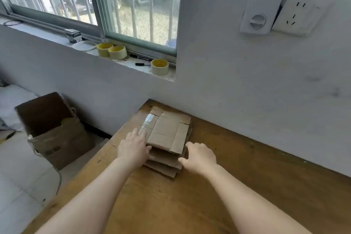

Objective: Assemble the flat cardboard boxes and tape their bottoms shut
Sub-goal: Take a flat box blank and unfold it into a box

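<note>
Three rolls of yellowish tape [160, 66] stand on the window ledge [133, 63], with two dark pens [143, 64] lying between them. An open brown carton [51, 129] sits on the tiled floor left of the desk [247, 167]. Nothing lies between the hands and the stack.

The stack of flat boxes [167, 135] is worn, creased brown cardboard with uneven edges. It rests on the far part of the desk, close to the wall. A strip of shiny clear tape [148, 121] runs along the left side of the top piece.

The left hand [133, 148] lies on the left edge of the stack, its fingers fairly straight and spread over the cardboard. The right hand [199, 155] is against the near right corner, its fingers bent at the stack's side. Whether it grips there cannot be told.

The desk is scuffed, yellowish-brown wood. The wall is pale grey, with a white socket [298, 15] beside a white switch box [264, 4], and the window is barred.
</note>
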`<state>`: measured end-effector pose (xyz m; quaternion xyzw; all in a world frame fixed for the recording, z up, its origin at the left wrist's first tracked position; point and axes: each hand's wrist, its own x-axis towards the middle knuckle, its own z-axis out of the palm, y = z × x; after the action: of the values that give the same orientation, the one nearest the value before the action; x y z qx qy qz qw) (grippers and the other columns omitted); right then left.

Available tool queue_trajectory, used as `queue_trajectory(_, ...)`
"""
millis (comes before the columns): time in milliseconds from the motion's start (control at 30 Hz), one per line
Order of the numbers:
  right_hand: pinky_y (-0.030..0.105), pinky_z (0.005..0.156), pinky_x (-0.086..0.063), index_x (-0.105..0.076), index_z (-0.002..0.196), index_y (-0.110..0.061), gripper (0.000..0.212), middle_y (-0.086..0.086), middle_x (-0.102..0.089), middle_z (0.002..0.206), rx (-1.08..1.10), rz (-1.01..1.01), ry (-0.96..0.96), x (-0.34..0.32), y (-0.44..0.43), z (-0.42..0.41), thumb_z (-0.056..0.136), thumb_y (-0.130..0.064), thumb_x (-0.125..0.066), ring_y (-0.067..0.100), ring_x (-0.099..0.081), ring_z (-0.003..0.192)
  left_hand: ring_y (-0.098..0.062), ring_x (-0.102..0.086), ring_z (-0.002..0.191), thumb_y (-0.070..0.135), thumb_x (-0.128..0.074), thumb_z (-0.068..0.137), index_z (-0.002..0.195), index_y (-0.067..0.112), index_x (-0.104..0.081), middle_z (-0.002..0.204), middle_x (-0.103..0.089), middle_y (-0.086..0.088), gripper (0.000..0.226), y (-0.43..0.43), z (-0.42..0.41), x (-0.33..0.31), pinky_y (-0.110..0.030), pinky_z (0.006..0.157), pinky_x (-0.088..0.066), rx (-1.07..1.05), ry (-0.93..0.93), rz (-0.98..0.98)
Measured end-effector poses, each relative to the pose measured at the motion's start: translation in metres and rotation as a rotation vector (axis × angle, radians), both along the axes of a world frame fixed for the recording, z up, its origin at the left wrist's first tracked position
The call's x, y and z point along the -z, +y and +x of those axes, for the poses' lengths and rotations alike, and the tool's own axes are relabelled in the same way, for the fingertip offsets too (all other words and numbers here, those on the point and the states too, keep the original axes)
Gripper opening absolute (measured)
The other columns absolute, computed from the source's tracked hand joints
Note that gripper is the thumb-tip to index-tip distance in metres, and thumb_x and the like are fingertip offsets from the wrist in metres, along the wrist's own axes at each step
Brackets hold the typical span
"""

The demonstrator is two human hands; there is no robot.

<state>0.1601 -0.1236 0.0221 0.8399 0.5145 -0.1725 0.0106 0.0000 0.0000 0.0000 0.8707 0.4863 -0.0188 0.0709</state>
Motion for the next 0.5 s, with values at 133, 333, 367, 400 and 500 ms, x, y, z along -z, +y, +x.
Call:
queue_trajectory(133, 0.04, 0.089, -0.052, -0.042, 0.137, -0.018, 0.062, 0.003, -0.059, 0.129, 0.221, 0.003, 0.263, 0.022, 0.025, -0.002, 0.089, -0.055, -0.053, 0.025, -0.056, 0.114, -0.028, -0.041, 0.13, 0.044, -0.042, 0.098, 0.149, 0.013, -0.021, 0.145, -0.039, -0.011, 0.064, 0.021, 0.006, 0.018, -0.041, 0.103, -0.041, -0.128, -0.126, -0.186)
queue_trajectory(333, 0.035, 0.096, -0.046, -0.033, 0.146, -0.016, 0.064, 0.004, -0.047, 0.145, 0.525, 0.158, 0.493, 0.042, 0.04, 0.001, 0.095, -0.049, -0.052, 0.026, -0.05, 0.128, -0.025, -0.055, 0.109, 0.047, -0.052, 0.094, 0.132, 0.012, -0.048, 0.119, -0.057, -0.008, 0.052, 0.039, 0.01, 0.036, -0.039, 0.091, -0.051, -0.307, -0.311, -0.313)
queue_trajectory(367, 0.037, 0.099, -0.046, -0.034, 0.146, -0.016, 0.063, 0.004, -0.047, 0.146, 0.589, 0.196, 0.526, 0.045, 0.041, 0.002, 0.095, -0.047, -0.054, 0.026, -0.05, 0.128, -0.023, -0.057, 0.1, 0.046, -0.052, 0.094, 0.123, 0.011, -0.054, 0.111, -0.059, -0.007, 0.046, 0.041, 0.011, 0.039, -0.038, 0.083, -0.053, -0.35, -0.351, -0.338)
queue_trajectory(400, 0.038, 0.101, -0.046, -0.035, 0.146, -0.016, 0.062, 0.005, -0.046, 0.146, 0.642, 0.232, 0.56, 0.047, 0.041, 0.003, 0.095, -0.044, -0.055, 0.026, -0.049, 0.128, -0.021, -0.058, 0.091, 0.045, -0.052, 0.094, 0.116, 0.011, -0.057, 0.105, -0.061, -0.006, 0.041, 0.042, 0.012, 0.039, -0.035, 0.074, -0.053, -0.394, -0.398, -0.376)
queue_trajectory(500, 0.039, 0.103, -0.045, -0.037, 0.146, -0.012, 0.059, 0.007, -0.049, 0.143, 0.734, 0.299, 0.661, 0.052, 0.042, 0.003, 0.095, -0.032, -0.058, 0.026, -0.05, 0.127, -0.019, -0.056, 0.074, 0.033, -0.049, 0.099, 0.106, 0.006, -0.062, 0.09, -0.063, -0.008, 0.03, 0.038, 0.018, 0.035, -0.031, 0.058, -0.042, -0.507, -0.595, -0.523)
